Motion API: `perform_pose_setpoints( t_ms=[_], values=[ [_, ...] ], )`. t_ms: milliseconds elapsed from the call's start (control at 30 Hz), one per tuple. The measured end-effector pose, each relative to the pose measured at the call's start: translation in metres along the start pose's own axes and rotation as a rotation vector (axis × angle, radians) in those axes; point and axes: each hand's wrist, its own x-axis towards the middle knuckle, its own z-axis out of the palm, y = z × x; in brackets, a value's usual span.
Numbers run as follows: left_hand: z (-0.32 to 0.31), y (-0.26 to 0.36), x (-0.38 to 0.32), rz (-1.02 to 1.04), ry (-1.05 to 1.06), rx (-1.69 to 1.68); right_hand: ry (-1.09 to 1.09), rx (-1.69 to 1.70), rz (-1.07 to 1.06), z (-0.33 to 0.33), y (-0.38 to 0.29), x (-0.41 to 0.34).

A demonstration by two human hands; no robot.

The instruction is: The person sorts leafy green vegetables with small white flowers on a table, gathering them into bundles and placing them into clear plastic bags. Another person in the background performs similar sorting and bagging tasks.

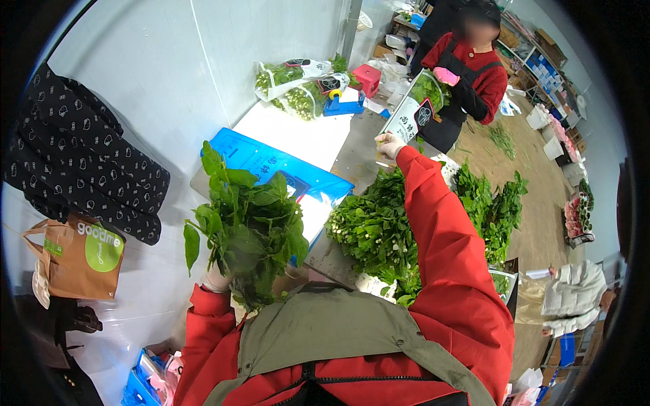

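Note:
My left hand (217, 280), in a pale glove, is closed around a large leafy bunch of green stems (254, 223) close to my body. My right hand (391, 145), also in a pale glove, reaches across the table to the lower end of a printed flower sleeve (406, 119); whether its fingers grip the sleeve is unclear. A co-worker's pink-gloved hand (446, 76) is at the upper end of that sleeve, which holds greenery. Below my right forearm lies a heap of leafy stems with whitish buds (373, 218). A blue printed plastic stack (259, 157) lies beyond my left hand's bunch.
Wrapped bunches (299, 94) lie by a blue tape dispenser (344, 105) and a red stool (367, 80) at the back. More greenery (490, 208) is right of my arm. A paper bag (86, 256) and dark patterned cloth (86, 152) hang at the left wall.

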Motion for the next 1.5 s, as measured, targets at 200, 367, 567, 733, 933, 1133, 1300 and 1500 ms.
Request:
perform_pose_setpoints(
  t_ms=[200, 367, 567, 733, 933, 1133, 1300, 1500],
  values=[
    [0.005, 0.000, 0.001, -0.013, 0.034, -0.017, -0.009, 0.009, -0.016, 0.011, -0.001, 0.011],
    [0.008, 0.002, 0.007, 0.007, 0.031, -0.056, 0.122, -0.040, -0.177, 0.002, 0.029, 0.026],
    [0.003, 0.005, 0.000, -0.003, 0.077, -0.057, 0.135, 0.034, -0.075, 0.028, -0.005, 0.006],
    [0.002, 0.007, -0.003, -0.008, 0.086, -0.058, -0.105, 0.355, 0.056, 0.020, -0.010, -0.007],
    [-0.003, 0.008, -0.014, -0.043, 0.107, -0.034, -0.039, 0.428, 0.098, 0.022, -0.019, -0.011],
    [-0.003, 0.007, -0.023, -0.053, 0.119, -0.044, -0.104, 0.638, 0.122, 0.013, -0.009, 0.000],
    [-0.003, 0.014, -0.016, 0.000, 0.143, -0.087, -0.390, 0.942, 0.198, 0.026, -0.040, -0.029],
    [-0.007, 0.035, 0.002, 0.083, 0.126, -0.181, -0.695, 0.934, -0.160, 0.084, -0.114, -0.128]
  ],
)
